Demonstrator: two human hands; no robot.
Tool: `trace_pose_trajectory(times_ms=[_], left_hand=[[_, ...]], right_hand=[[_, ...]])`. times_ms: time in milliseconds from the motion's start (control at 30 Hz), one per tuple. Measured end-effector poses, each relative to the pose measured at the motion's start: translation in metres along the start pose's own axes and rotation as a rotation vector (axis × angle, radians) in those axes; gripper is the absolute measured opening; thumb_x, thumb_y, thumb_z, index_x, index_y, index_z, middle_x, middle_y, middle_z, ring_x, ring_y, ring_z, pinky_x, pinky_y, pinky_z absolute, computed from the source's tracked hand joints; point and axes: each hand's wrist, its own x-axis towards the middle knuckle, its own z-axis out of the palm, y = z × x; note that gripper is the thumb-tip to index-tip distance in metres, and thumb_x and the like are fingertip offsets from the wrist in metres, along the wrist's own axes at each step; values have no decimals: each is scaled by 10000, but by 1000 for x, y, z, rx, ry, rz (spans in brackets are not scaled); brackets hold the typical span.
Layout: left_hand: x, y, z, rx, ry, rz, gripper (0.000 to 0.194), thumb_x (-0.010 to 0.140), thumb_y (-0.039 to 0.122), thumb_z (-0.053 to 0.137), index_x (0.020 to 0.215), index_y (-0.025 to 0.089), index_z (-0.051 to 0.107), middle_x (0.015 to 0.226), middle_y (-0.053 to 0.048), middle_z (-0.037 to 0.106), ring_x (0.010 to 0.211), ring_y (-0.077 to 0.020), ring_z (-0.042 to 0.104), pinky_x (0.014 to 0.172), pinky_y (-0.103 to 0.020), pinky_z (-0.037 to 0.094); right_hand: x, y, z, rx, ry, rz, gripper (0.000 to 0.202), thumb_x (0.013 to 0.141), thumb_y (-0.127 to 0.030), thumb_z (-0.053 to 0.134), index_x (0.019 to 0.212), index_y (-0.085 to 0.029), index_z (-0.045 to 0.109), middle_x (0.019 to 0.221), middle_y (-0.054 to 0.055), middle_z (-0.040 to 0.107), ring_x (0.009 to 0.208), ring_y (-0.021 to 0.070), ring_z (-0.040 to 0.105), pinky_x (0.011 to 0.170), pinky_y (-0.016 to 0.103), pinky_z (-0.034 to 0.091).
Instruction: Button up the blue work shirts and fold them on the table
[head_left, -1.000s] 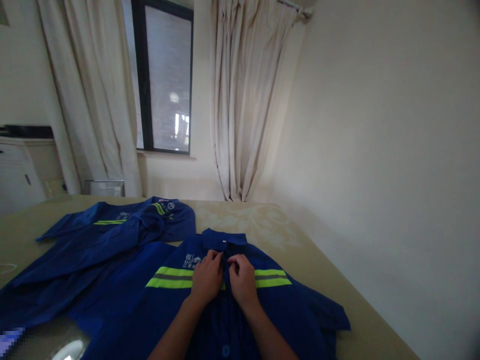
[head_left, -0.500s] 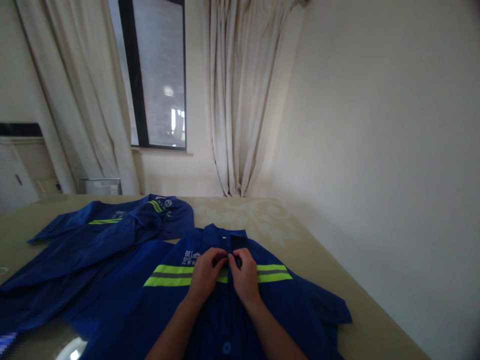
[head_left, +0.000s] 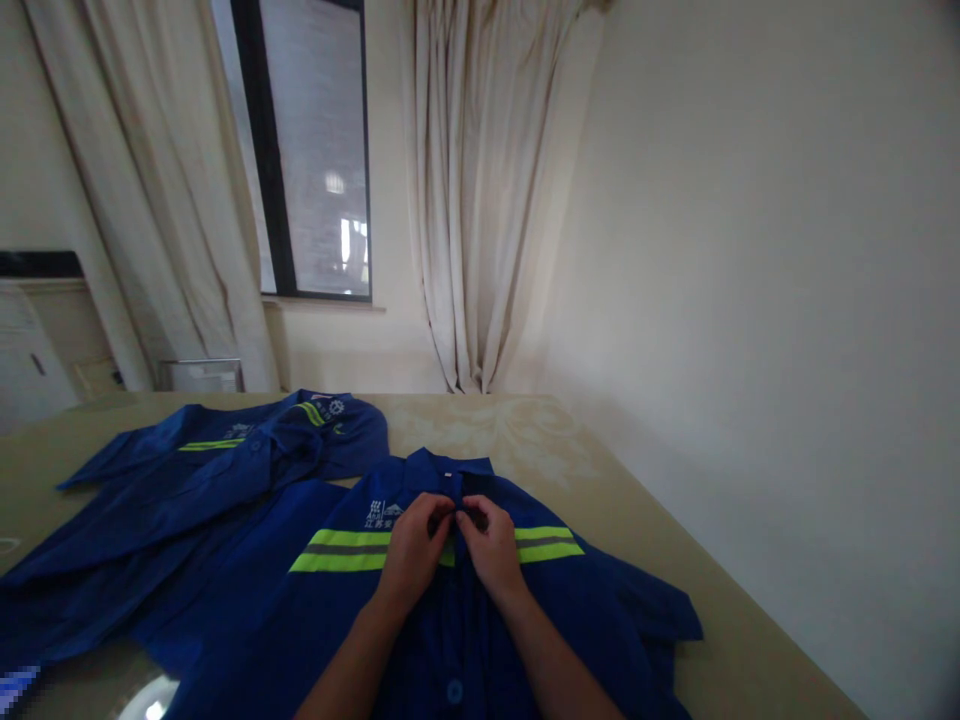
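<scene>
A blue work shirt [head_left: 600,610] with a yellow-green and grey reflective chest stripe lies face up on the beige table [head_left: 675,520], collar away from me. My left hand [head_left: 412,555] and my right hand [head_left: 491,550] meet at its front placket just below the collar, fingertips pinching the fabric at the stripe's level. What lies under the fingertips is hidden. A blue button [head_left: 454,690] shows lower on the placket between my forearms.
A second blue shirt [head_left: 225,460] with the same stripe lies spread at the left, overlapping the first. The table meets a pale wall [head_left: 750,300] on the right. Cream curtains [head_left: 480,200] and a dark-framed window [head_left: 315,150] stand behind; a white cabinet [head_left: 30,340] is far left.
Both hands moved slightly up the placket toward the collar and closed together, fingertips now touching. The view shifted a little; the shirts stayed in place.
</scene>
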Motion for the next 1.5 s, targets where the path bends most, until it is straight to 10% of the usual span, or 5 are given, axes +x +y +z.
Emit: trace_pose_trajectory(times_ms=[133,800,1200,1500], left_hand=[[1,-2,0,-11,35,3,158,891,241,564,971,227,699,894,-40,716,818,-218,687,749,-348,537],[1,-2,1,-48,83,-1,150,883,301,611,970,231,711,870,-26,740,780,-207,700,725,-337,555],[0,2,-1,-39,57,-8,147,905,304,575,956,224,688,870,-39,733,811,-216,704,737,-347,551],[0,2,-2,-36,46,-3,138,902,292,576,955,227,686,866,-35,732,790,-212,705,722,-343,556]], right_hand=[[2,6,-7,-73,-82,74,202,675,-226,736,871,-192,773,839,55,741,757,237,663,713,326,497],[-1,-2,2,303,45,109,315,802,-427,694,1000,-195,771,965,80,770,883,262,689,823,372,530],[7,-6,-17,541,-138,341,432,644,-457,850,983,-194,807,950,69,793,885,263,706,849,386,531],[0,-7,-24,-59,-185,50,156,687,-205,683,802,-224,786,652,0,693,597,183,599,605,289,434]])
